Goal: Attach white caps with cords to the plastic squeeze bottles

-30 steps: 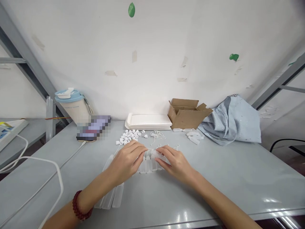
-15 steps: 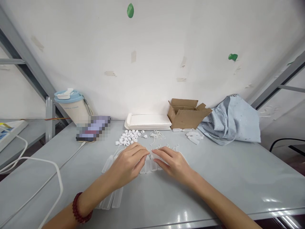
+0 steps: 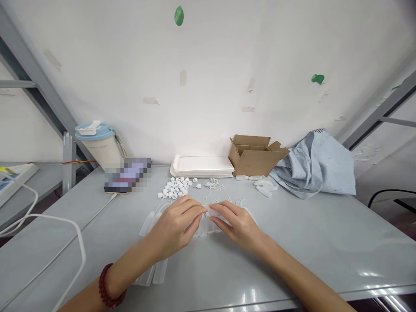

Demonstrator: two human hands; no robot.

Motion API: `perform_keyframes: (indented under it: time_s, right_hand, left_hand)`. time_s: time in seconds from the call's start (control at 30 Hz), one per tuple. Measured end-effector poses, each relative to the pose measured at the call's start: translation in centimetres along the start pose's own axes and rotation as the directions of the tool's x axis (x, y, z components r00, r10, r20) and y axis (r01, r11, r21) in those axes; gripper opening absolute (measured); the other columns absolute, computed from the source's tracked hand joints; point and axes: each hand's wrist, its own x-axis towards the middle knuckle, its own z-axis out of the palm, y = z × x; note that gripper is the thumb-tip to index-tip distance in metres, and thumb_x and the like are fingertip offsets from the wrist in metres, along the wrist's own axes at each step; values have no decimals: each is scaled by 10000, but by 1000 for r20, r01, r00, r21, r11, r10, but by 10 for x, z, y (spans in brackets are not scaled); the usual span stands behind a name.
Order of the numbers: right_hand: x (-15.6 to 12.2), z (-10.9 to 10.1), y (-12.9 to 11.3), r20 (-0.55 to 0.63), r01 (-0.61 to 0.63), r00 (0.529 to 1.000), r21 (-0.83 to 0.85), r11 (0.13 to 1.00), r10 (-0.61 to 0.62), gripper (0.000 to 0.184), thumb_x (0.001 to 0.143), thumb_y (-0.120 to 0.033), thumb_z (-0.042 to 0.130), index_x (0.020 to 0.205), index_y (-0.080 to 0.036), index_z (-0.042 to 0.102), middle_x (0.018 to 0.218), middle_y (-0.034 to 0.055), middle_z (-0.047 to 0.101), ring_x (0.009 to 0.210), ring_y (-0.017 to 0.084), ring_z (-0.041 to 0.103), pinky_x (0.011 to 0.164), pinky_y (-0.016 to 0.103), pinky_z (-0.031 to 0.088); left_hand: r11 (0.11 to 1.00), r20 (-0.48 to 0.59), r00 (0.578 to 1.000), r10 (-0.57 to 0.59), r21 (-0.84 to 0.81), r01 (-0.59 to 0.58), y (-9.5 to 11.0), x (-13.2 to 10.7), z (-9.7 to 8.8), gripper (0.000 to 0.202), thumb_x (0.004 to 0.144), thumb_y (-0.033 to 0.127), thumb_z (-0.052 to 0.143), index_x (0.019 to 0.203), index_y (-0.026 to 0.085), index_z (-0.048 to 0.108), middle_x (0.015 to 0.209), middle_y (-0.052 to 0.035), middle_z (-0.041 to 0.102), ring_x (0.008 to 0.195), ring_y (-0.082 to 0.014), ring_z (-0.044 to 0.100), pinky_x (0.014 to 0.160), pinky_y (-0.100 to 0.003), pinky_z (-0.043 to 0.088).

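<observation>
My left hand (image 3: 175,223) and my right hand (image 3: 235,222) meet over a row of small clear plastic tubes (image 3: 204,226) lying side by side on the grey table (image 3: 308,242). The fingertips of both hands pinch together at the top of the tubes around a small white piece that I cannot make out. A pile of small white caps (image 3: 175,188) lies just behind my left hand. Thin white hooked wires (image 3: 227,200) lie behind my right hand. More clear tubes (image 3: 152,273) lie under my left forearm, which wears a dark red bead bracelet.
At the back stand a lidded cup (image 3: 99,145), a blurred phone (image 3: 127,174), a stack of white trays (image 3: 203,166), an open cardboard box (image 3: 255,154) and a blue cloth (image 3: 316,164). A white cable (image 3: 69,223) loops at the left.
My hands have drawn slightly closer, fingertips now meeting at the tubes' tops. The tubes and everything else on the table stay where they were.
</observation>
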Motion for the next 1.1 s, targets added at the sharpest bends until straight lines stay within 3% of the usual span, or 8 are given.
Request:
perform_keyframes:
  time_s: [0.23, 0.67, 0.93, 1.1]
  right_hand:
    - [-1, 2, 1, -18, -5, 1000, 31, 1000, 5, 235, 913, -203, 471, 1145, -174, 500, 893, 98, 645, 725, 165, 622, 591, 268, 518]
    - [-2, 3, -1, -49, -57, 997, 95, 994, 62, 202, 911, -219, 479, 1105, -172, 514, 800, 59, 616, 650, 150, 571, 571, 262, 485]
    - [0, 1, -5, -19, -156, 986, 217, 964, 163, 195, 904, -228, 490, 1082, -179, 551, 782, 49, 624, 653, 141, 560, 593, 266, 489]
    - [3, -4, -10, 74, -356, 932, 376, 855, 355, 201, 878, -271, 523, 1040, -176, 595, 862, 68, 667, 708, 150, 612, 531, 232, 493]
  left_hand:
    - [1000, 45, 999, -8, 6, 8, -1, -2, 1, 266, 870, 68, 440, 1053, 181, 597, 916, -73, 620, 871, -191, 532, 756, -346, 470]
    - [1000, 4, 1000, 3, 19, -3, 0, -2, 0, 313, 853, 43, 440, 1058, 193, 623, 927, -75, 605, 875, -185, 526, 744, -330, 473]
    - [998, -36, 998, 60, 22, -59, -1, -3, -1, 330, 816, 6, 463, 1021, 194, 640, 886, -71, 622, 807, -178, 527, 685, -322, 461]
    - [995, -58, 995, 83, -56, -86, 3, 1, -4, 357, 803, -5, 492, 1081, 193, 600, 819, -50, 635, 761, -168, 537, 669, -317, 461]
